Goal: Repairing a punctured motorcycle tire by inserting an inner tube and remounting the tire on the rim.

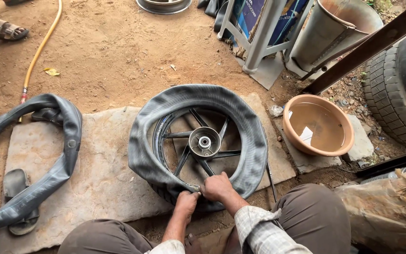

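head view: a wheel (204, 142) with dark spokes lies flat on a stone slab (104, 174), near the middle of the scene. a grey inner tube (243, 127) is draped loosely over the wheel, covering its far, left and right sides. a black tyre (165, 190) shows under the tube at the near edge. the left hand (186, 203) presses down on the near edge of the tube, fingers curled over it. the right hand (217, 186) sits just beside it, touching, clenched on the tube's edge. a thin metal rod (272, 181) lies on the slab at the right of the wheel. a second tube (48, 160) lies slack at the left, partly over a black sandal (17, 188). a tan basin (318, 126) holding water rests at the right on stone. a large truck tyre (398, 80) stands at the far right. a yellow hose (41, 47) runs across the dirt at the far left, near another person's sandalled foot (3, 28). a metal bucket (332, 33) stands far right.
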